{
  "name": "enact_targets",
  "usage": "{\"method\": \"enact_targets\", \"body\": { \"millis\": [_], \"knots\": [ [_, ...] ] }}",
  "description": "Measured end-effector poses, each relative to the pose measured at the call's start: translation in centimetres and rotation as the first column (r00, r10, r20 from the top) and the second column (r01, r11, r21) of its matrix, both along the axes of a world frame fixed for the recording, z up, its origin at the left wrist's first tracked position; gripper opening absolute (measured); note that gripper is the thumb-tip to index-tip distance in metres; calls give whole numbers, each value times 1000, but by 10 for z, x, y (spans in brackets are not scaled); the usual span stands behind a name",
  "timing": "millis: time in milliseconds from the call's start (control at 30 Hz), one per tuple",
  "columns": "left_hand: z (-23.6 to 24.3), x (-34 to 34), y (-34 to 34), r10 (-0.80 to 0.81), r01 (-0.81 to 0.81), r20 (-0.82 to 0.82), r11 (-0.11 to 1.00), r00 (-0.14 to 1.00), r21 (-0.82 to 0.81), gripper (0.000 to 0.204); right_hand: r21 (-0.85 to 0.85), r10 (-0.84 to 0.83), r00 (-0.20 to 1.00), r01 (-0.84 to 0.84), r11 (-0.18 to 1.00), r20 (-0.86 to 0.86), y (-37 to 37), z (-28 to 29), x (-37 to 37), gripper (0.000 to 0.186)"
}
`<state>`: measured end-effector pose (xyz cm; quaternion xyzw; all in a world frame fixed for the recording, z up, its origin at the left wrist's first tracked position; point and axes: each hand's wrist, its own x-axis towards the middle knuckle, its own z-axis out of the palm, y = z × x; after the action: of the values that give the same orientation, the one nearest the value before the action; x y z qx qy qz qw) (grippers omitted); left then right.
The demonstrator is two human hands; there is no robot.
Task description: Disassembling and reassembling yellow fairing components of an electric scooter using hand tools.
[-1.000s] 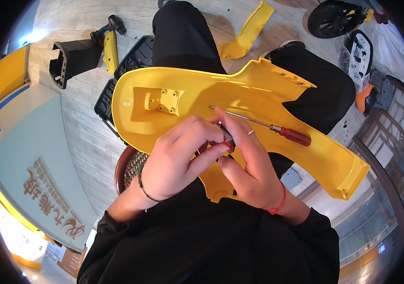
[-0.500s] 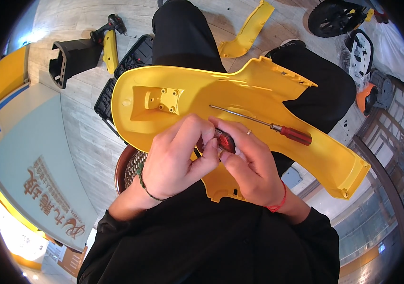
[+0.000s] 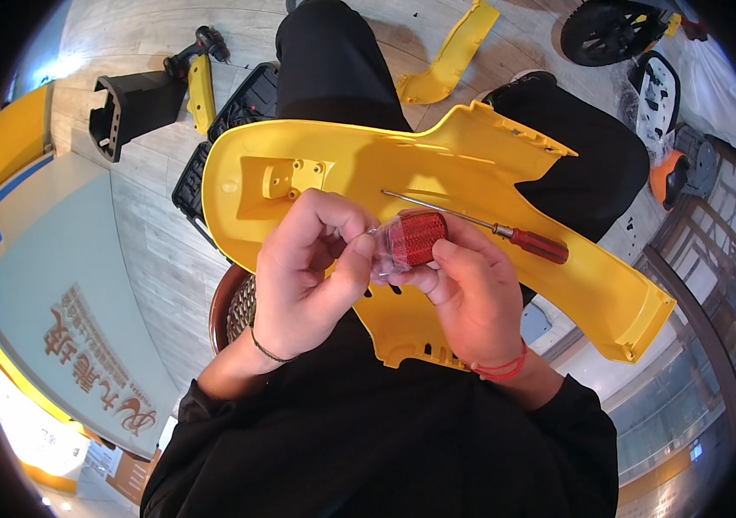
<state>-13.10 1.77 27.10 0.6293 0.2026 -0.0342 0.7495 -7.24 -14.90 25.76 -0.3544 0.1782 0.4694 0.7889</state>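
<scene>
Between my hands is a red reflector [image 3: 420, 237], its patterned face turned up. A clear plastic wrapper [image 3: 385, 252] covers its left end. My left hand [image 3: 312, 263] pinches the wrapper between thumb and fingers. My right hand [image 3: 476, 289] grips the reflector's right side, the thumb on its edge. Beneath both hands, a large yellow plastic shell [image 3: 463, 160] lies across my lap, hollow side up, with a recessed pocket and screw posts at its left end. Inside the shell rests a screwdriver [image 3: 540, 246] with a red handle, its tip pointing left.
On the floor at the far left are a power drill [image 3: 199, 52], a black hollow housing [image 3: 139, 108] and an opened black tool case [image 3: 247, 99]. A curved yellow panel [image 3: 454, 56] lies beyond my legs. A black wheel [image 3: 605, 33] stands at the far right.
The reflector has turned so its red face now shows, with the clear wrapper visible at its left end. My left hand has shifted slightly and rotated. The shell and screwdriver have stayed put.
</scene>
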Motion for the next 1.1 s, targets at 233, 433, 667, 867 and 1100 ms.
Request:
{"method": "enact_targets", "body": {
  "millis": [233,433,667,867,1100],
  "knots": [
    [6,-6,37,285,-292,78,950,955,111,4,-143,-220,972,229,963,79,2,-9,8,33],
    [-15,-28,119,479,-471,36,842,877,262,17,-177,-63,988,87,980,138,2,-13,8,27],
    [-97,-89,207,589,-546,-148,799,794,253,18,-228,3,993,24,973,118,8,-12,5,23],
    [-227,-159,280,689,-640,-425,717,588,276,23,-316,58,993,-21,949,107,8,-13,5,16],
    [-307,-193,308,782,-677,-545,579,303,454,36,-386,141,979,-76,919,144,9,-8,1,17]
  ]
}}
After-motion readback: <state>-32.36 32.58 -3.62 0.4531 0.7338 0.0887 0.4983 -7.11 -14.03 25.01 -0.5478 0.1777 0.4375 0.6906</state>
